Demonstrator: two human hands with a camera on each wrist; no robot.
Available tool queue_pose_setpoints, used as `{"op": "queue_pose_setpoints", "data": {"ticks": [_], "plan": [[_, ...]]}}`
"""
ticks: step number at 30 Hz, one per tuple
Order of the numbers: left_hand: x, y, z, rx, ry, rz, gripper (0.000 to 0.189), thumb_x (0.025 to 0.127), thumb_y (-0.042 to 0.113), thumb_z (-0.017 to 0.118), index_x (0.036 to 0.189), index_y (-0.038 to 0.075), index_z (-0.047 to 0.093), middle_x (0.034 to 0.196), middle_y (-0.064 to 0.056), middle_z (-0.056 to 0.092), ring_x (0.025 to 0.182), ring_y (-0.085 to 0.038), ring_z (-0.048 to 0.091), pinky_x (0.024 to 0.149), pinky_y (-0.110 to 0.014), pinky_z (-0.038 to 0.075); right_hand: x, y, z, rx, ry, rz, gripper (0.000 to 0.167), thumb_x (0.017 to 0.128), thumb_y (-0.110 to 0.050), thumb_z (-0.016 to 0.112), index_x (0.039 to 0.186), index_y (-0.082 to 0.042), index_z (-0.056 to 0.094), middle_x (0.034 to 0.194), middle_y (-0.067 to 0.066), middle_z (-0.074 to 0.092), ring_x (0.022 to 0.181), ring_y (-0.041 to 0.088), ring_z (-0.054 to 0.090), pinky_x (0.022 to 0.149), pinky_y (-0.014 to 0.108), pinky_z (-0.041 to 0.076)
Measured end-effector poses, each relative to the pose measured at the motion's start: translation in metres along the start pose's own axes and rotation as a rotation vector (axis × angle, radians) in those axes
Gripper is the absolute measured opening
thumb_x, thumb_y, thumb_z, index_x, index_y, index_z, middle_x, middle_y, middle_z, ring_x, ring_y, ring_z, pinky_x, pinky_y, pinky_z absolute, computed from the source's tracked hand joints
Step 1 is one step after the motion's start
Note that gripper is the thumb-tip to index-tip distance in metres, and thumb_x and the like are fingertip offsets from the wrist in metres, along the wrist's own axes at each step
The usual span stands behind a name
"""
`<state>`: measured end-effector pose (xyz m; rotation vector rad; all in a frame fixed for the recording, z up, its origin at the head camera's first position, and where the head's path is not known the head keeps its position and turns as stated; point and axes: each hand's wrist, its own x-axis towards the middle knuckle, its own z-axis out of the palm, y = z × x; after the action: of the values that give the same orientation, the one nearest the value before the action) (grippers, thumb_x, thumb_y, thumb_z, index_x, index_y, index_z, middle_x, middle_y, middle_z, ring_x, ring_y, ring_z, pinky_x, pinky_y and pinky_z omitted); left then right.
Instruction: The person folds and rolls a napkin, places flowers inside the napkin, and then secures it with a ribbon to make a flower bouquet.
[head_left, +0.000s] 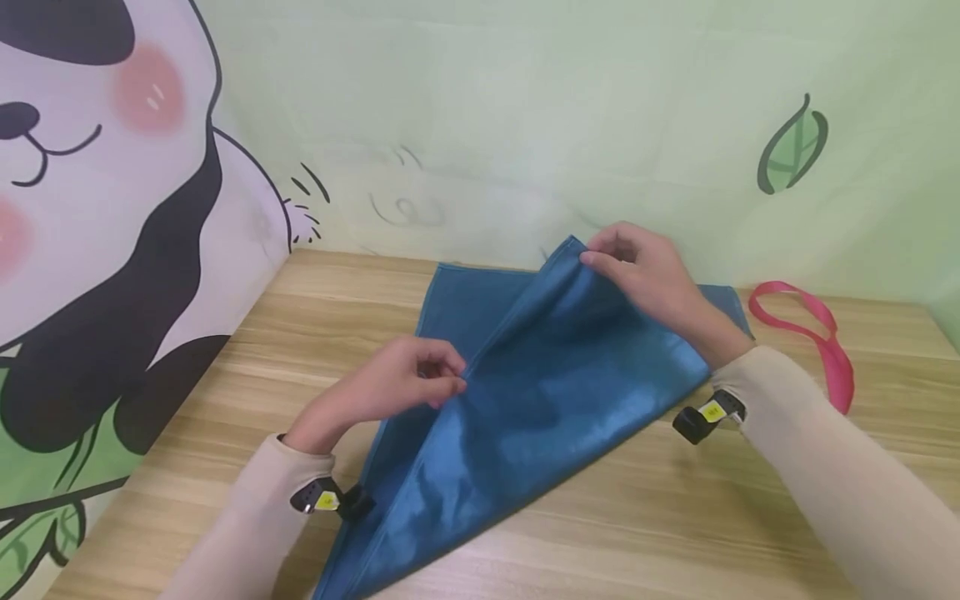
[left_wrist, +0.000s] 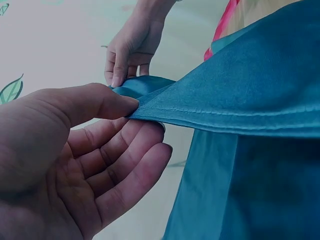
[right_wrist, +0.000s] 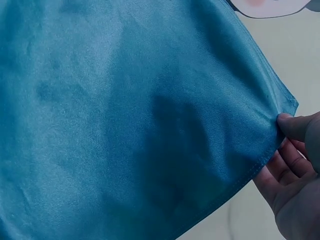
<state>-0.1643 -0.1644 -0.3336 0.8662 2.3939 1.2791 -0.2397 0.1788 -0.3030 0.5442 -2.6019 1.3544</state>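
Left of centre in the head view, my left hand (head_left: 390, 385) pinches the hemmed edge of the blue cloth (head_left: 540, 400), which spans mid-frame, one flap folded over. At upper centre-right, my right hand (head_left: 654, 271) pinches near its corner; rear fingertip placement is unclear. At right, a pink strap (head_left: 836, 375) lies on the table (head_left: 615, 533).

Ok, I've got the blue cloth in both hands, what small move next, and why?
Perhaps lower the lifted flap of the blue cloth: your right hand pinches it near a corner, your left hand pinches its edge, and the layer beneath lies on the table.
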Motion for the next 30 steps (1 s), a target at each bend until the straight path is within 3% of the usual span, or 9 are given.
{"op": "queue_pose_setpoints", "data": {"ticks": [9,20,30], "plan": [[-0.002,-0.015,-0.012,-0.030,0.060,-0.039,0.009,0.095,-0.002,0.069,0.103,-0.004,0.073,0.086,-0.005,0.071,0.072,-0.021,0.065,0.070,-0.032,0.059,0.026,-0.007,0.018,0.003,-0.013,0.003,0.017,0.103,-0.015,0.072,0.114,-0.002,0.071,0.111,0.013,0.072,0.107,0.028,0.065,0.089,0.040,0.048],[-0.009,-0.034,-0.025,-0.052,0.076,-0.091,0.012,0.096,-0.005,0.066,0.106,-0.007,0.071,0.091,-0.009,0.072,0.075,-0.022,0.065,0.072,-0.030,0.059,0.054,-0.010,0.049,0.013,-0.038,-0.012,0.017,0.103,-0.014,0.072,0.113,-0.001,0.070,0.110,0.014,0.072,0.102,0.028,0.064,0.088,0.040,0.048],[-0.015,-0.042,-0.035,-0.077,0.101,-0.159,0.013,0.098,-0.007,0.063,0.108,-0.011,0.069,0.094,-0.013,0.074,0.077,-0.023,0.068,0.074,-0.033,0.062,0.074,-0.008,0.076,0.032,-0.034,0.012,0.017,0.103,-0.015,0.073,0.113,-0.002,0.070,0.110,0.014,0.071,0.101,0.029,0.063,0.087,0.039,0.049]]}}
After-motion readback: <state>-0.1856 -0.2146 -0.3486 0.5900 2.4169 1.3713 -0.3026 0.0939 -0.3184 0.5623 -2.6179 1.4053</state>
